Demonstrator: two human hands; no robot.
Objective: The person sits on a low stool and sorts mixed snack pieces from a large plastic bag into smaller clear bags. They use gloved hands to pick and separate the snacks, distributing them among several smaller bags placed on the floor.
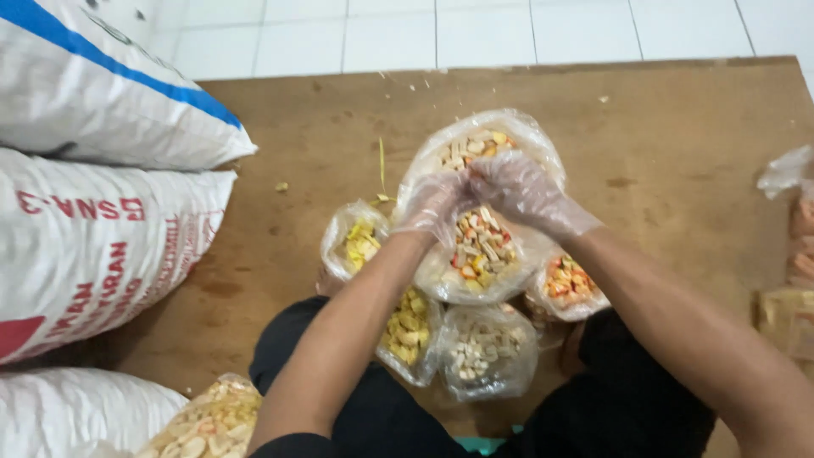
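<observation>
The big bag [479,246] is lying at the centre of the brown board [678,127], just far of the person's knees. It is a clear plastic bag, filled with mixed crackers in cream, orange, yellow and red. Its neck is bunching between the two hands.

Both hands are wearing thin clear gloves. The left hand [437,208] is pinching the bag's plastic with fingers closed. The right hand [521,193] is gripping the same plastic from the right, fingers curled shut. The hands are touching each other over the bag.

Count: one big bag; four small bags around its near edge. A pale yellow bag [356,242] is sitting to the left. A yellow bag [407,326] and a cream bag [487,352] are sitting nearer, partly under the forearms. An orange bag [568,284] is sitting to the right, partly hidden by the right forearm.

Three white sacks [110,229] are stacking along the left side. One more bag of cream crackers [212,420] is lying at the near left. Blurred packets [793,254] are showing at the right edge. Crumbs [280,186] are scattering on the board. White floor tiles [509,34] are lying beyond the far edge.
</observation>
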